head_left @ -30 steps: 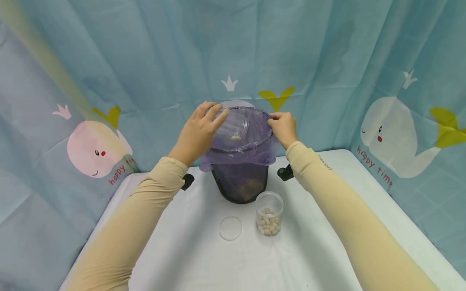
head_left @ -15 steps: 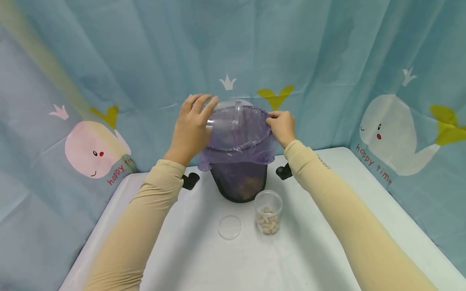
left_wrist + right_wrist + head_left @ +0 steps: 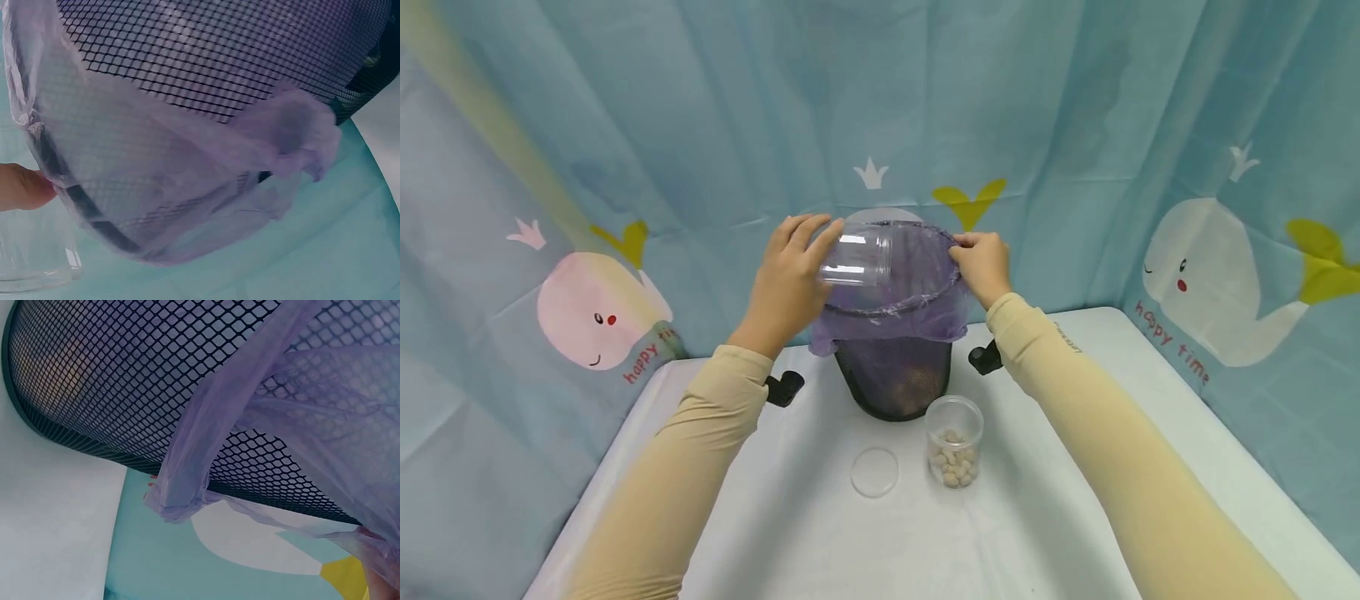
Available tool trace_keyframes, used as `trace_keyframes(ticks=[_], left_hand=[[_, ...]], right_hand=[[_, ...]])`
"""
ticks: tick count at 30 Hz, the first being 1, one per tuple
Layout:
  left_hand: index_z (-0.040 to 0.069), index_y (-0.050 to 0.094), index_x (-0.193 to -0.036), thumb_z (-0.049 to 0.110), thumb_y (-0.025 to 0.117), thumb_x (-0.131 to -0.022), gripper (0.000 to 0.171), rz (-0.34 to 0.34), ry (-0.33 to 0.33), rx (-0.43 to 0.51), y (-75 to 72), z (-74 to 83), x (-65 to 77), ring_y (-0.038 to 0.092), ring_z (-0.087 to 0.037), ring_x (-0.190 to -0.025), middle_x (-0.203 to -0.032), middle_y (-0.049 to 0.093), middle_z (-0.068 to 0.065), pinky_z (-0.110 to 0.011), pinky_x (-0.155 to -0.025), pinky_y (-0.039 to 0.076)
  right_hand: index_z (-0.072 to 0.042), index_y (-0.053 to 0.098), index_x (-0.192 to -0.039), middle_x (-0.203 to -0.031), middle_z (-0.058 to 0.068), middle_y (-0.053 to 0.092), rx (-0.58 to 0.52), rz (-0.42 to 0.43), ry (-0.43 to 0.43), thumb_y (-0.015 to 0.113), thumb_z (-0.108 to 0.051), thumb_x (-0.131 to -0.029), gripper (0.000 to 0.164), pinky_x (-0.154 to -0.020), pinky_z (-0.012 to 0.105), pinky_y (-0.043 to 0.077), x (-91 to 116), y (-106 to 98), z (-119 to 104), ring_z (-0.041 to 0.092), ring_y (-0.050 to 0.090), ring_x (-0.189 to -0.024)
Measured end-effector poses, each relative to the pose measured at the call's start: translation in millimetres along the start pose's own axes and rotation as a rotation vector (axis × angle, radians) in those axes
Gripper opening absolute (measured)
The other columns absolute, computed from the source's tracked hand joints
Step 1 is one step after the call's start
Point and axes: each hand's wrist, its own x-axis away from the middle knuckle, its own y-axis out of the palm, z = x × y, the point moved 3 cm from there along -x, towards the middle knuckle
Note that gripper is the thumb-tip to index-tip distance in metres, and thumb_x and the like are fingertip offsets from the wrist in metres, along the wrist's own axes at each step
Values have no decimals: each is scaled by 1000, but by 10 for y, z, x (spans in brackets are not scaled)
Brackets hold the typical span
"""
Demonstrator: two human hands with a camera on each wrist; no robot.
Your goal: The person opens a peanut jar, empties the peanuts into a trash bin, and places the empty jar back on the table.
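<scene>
My left hand (image 3: pixel 788 279) grips a clear plastic jar (image 3: pixel 859 257) lying on its side over the left part of the bin's mouth, its open end pointing right. Nothing shows inside that jar. In the left wrist view a finger (image 3: pixel 28 187) comes right up to the bagged rim, with the jar's clear wall (image 3: pixel 37 250) beyond it. My right hand (image 3: pixel 985 265) pinches the right rim of the black mesh waste bin (image 3: pixel 895 379). A thin purple bag (image 3: pixel 925 325) lines the bin and folds over its rim. Something brownish shows dimly through the mesh low down.
In front of the bin stands a second clear jar (image 3: pixel 953 442), uncovered, partly filled with pale nut-like pieces. A round clear lid (image 3: pixel 875 472) lies left of it on the white table (image 3: pixel 820 542). A blue printed curtain (image 3: pixel 737 108) hangs behind and at both sides.
The jar in my left hand was tipped down into the bin with a pale piece inside; it then rose and levelled, and has since lowered slightly leftward. My right hand stays on the rim.
</scene>
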Motion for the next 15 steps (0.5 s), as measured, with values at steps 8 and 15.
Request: trace_keyframes(ticks=[8,15], left_hand=[[3,54,-137,-7,82,-70,73,74,-43,27,-62,4,183,46,-44,-128,-136,56,-22,-51,-117,36],[1,52,-138,-6,81,-72,72,120,-93,39,-118,-13,286,45,-45,-128,-137,54,-24,-54,-118,35]], right_hand=[[-3,67,-128,-129,16,67,-4,1,-5,55,-11,-97,33,-55,21,36,-1,6,6,7,45,-58],[-4,67,-127,-130,16,67,-12,-4,-2,56,-12,-97,33,-51,21,34,13,23,-5,7,42,-52]])
